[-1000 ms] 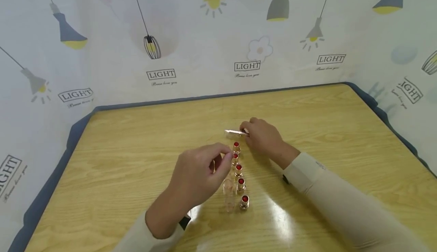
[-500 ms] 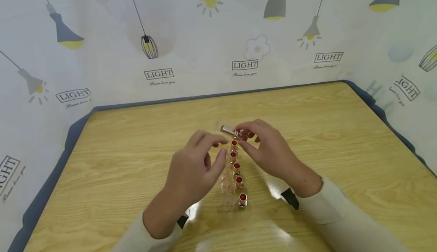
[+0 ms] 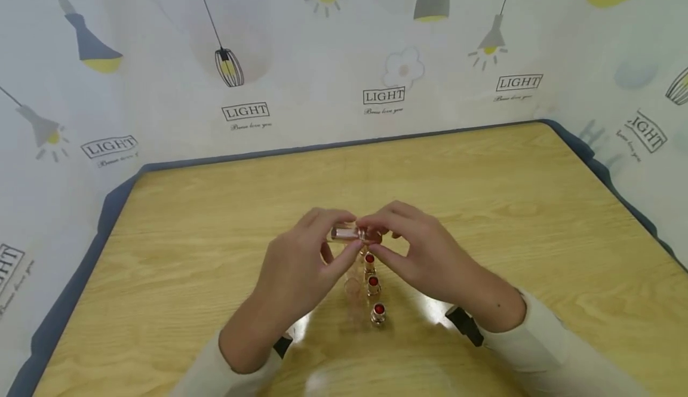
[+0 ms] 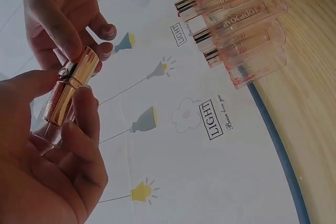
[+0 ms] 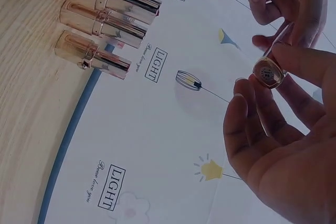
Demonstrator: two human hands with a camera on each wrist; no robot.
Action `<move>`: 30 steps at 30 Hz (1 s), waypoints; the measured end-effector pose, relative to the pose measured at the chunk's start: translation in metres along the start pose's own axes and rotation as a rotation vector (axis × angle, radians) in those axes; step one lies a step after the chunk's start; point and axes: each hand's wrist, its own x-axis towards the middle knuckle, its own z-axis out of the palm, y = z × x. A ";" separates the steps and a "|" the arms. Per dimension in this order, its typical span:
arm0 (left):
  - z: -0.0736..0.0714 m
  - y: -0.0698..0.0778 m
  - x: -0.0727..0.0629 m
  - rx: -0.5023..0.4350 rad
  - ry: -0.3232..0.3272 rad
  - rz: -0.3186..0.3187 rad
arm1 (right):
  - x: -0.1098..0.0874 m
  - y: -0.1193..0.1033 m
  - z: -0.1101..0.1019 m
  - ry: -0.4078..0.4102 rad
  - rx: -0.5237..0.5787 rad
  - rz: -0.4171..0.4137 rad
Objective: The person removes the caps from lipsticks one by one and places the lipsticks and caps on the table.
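In the head view my left hand (image 3: 295, 265) and my right hand (image 3: 432, 245) meet above the table at a lipstick (image 3: 346, 233) lying sideways between them. The left thumb and fingers pinch its clear-cased end, while the right fingertips grip the other, gold end. The left wrist view shows a shiny gold tube (image 4: 71, 87) with clear plastic around its lower part. From the right wrist, the lipstick's round base (image 5: 268, 73) faces the camera, a label on it. Below the hands, uncapped red lipsticks (image 3: 378, 313) stand in a row; the hands hide some.
Clear pinkish caps (image 3: 355, 304) stand in a row just left of the red lipsticks; "avocado" is printed on those in the left wrist view. The wooden table (image 3: 188, 254) ends at a dark blue edge against a lamp-patterned backdrop (image 3: 317, 74).
The right hand has brought the lipstick from the row's far end left and nearer, into the left hand. The left fingers, empty before, now pinch its other end.
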 end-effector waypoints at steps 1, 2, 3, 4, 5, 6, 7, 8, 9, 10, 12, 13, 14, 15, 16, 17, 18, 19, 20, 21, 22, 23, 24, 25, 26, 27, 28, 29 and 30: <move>0.000 0.000 0.000 0.004 0.006 0.017 | 0.000 0.000 0.000 -0.005 0.007 -0.003; 0.000 0.000 0.001 0.008 0.015 0.032 | 0.001 -0.001 -0.001 -0.008 0.011 -0.002; 0.000 0.000 0.001 0.013 0.023 0.043 | 0.001 -0.001 -0.002 -0.012 0.013 0.002; -0.001 0.000 0.001 0.016 0.030 0.052 | 0.002 -0.002 -0.003 -0.016 0.009 0.008; -0.001 -0.001 0.002 0.015 0.035 0.059 | 0.003 -0.002 -0.003 -0.020 0.007 0.012; -0.001 -0.001 0.002 0.012 0.038 0.063 | 0.003 -0.003 -0.003 -0.023 0.005 0.016; -0.001 -0.001 0.001 0.007 0.038 0.067 | 0.004 -0.003 -0.004 -0.027 0.006 0.020; -0.001 -0.001 0.001 0.001 0.039 0.072 | 0.004 -0.003 -0.004 -0.029 0.007 0.022; -0.001 -0.001 0.001 -0.003 0.039 0.075 | 0.004 -0.003 -0.004 -0.032 0.009 0.022; -0.001 -0.001 0.000 -0.007 0.039 0.079 | 0.004 -0.003 -0.003 -0.036 0.011 0.022; 0.000 -0.001 0.000 -0.013 0.040 0.087 | 0.004 -0.002 -0.003 -0.048 0.011 0.023; 0.000 -0.001 -0.001 -0.014 0.041 0.092 | 0.004 -0.001 -0.003 -0.055 0.008 0.024; 0.000 -0.001 -0.001 -0.015 0.043 0.096 | 0.004 0.000 -0.003 -0.062 0.003 0.026; 0.000 -0.001 -0.001 -0.015 0.044 0.099 | 0.004 0.001 -0.004 -0.070 0.000 0.030; 0.000 -0.001 -0.001 -0.015 0.044 0.102 | 0.004 0.002 -0.005 -0.078 -0.001 0.033; 0.001 -0.001 -0.001 -0.018 0.043 0.105 | 0.004 0.003 -0.006 -0.085 0.000 0.036; 0.001 0.000 0.000 -0.022 0.040 0.106 | 0.003 0.003 -0.007 -0.093 0.005 0.040; 0.001 0.000 0.000 -0.026 0.035 0.107 | 0.003 0.004 -0.008 -0.102 0.013 0.045; 0.001 0.000 0.000 -0.032 0.029 0.105 | 0.003 0.005 -0.009 -0.110 0.021 0.050; 0.001 0.000 0.000 -0.037 0.023 0.102 | 0.002 0.005 -0.010 -0.118 0.031 0.053; 0.001 0.000 0.000 -0.041 0.016 0.098 | 0.002 0.006 -0.011 -0.125 0.039 0.054; 0.001 0.000 0.000 -0.047 0.009 0.095 | 0.001 0.006 -0.012 -0.132 0.048 0.057; 0.002 0.000 0.000 -0.051 0.003 0.092 | 0.001 0.007 -0.013 -0.137 0.054 0.060; 0.002 0.000 0.000 -0.053 -0.002 0.090 | 0.000 0.007 -0.013 -0.140 0.058 0.061; 0.003 0.000 0.000 -0.055 -0.006 0.088 | -0.001 0.008 -0.014 -0.141 0.061 0.061; 0.003 0.000 0.000 -0.058 -0.010 0.088 | -0.001 0.009 -0.014 -0.142 0.065 0.060; 0.003 0.001 0.000 -0.060 -0.014 0.086 | -0.002 0.009 -0.014 -0.143 0.070 0.060; 0.004 0.001 0.000 -0.061 -0.018 0.085 | -0.002 0.010 -0.015 -0.145 0.075 0.061; 0.004 0.001 0.000 -0.061 -0.019 0.084 | -0.002 0.010 -0.015 -0.145 0.078 0.061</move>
